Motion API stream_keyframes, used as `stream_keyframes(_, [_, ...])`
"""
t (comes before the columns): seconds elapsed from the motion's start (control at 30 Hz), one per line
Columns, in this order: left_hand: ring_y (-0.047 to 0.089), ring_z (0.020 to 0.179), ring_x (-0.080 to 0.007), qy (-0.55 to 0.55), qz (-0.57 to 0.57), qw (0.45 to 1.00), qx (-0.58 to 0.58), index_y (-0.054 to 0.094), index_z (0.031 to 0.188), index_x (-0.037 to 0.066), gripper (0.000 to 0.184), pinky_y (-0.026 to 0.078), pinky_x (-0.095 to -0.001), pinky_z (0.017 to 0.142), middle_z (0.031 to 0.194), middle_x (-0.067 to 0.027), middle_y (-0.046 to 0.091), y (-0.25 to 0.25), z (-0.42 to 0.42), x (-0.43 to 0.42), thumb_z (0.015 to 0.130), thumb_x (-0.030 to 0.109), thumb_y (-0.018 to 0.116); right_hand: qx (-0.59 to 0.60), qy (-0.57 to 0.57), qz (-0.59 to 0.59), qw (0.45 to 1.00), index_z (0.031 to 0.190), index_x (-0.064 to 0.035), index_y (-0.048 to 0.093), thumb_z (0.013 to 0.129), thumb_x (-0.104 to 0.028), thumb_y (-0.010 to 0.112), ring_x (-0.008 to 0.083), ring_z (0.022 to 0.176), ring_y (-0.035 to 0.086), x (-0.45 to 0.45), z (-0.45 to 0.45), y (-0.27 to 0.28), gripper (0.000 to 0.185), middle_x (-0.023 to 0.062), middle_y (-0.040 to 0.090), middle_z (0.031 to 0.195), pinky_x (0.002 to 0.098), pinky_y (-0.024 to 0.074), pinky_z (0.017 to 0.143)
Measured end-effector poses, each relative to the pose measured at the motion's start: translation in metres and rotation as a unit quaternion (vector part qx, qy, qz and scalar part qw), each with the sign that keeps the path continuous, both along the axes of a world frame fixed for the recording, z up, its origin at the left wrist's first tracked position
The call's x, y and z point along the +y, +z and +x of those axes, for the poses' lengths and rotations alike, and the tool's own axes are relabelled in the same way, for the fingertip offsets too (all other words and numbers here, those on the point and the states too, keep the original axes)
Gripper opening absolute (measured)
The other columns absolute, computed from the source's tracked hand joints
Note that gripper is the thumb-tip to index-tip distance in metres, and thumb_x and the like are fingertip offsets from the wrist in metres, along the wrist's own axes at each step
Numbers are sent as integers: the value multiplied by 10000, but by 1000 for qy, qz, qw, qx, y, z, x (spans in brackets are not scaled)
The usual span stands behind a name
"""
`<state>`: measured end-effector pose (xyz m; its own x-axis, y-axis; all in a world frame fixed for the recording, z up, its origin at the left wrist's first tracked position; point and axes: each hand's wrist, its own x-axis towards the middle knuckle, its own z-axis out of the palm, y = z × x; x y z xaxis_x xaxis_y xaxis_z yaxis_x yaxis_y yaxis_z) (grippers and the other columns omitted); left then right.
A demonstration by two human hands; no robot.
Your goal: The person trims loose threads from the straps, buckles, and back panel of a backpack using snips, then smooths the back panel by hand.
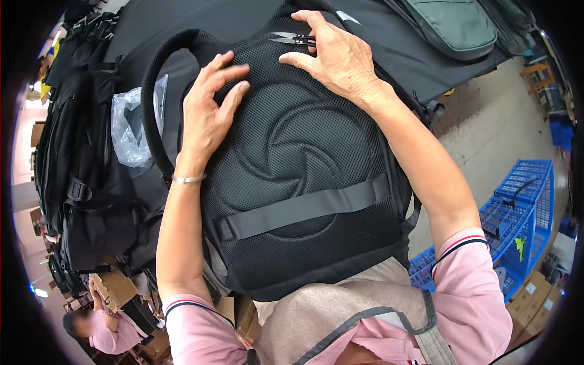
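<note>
A black backpack (359,146) lies with its padded mesh back panel facing up, its lower end toward my body. Across the panel runs a flat grey-black strap (307,210). My right hand (344,61) is over the upper part of the pack and holds thread snips (292,39), whose blades point left. Over the upper left of the panel is my left hand (210,109), fingers apart and nothing in it; the fingertips are slightly blurred. A curved black shoulder strap (149,103) arches beside my left wrist. Whether the left fingers touch the mesh I cannot tell.
A clear plastic bag (131,131) lies left of the pack. Black bags (85,176) are piled along the left side. A dark green bag (453,27) sits at the upper right. Blue plastic crates (517,207) and cartons (532,298) stand on the right. Another person (112,331) is at lower left.
</note>
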<state>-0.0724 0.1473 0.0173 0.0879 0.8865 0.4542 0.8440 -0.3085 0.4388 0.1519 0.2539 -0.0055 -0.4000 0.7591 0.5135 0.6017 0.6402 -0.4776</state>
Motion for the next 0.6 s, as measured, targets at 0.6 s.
stream_keyframes(0.6, [642, 831, -242, -69, -74, 992, 81, 618, 848, 34, 118, 534, -335, 751, 908, -71, 643, 10, 46, -67, 762, -16, 680, 48, 26, 7, 998, 1169, -88, 644, 857, -392, 760, 271, 827, 721, -3, 4, 0, 451, 109, 726, 896, 392, 579, 733])
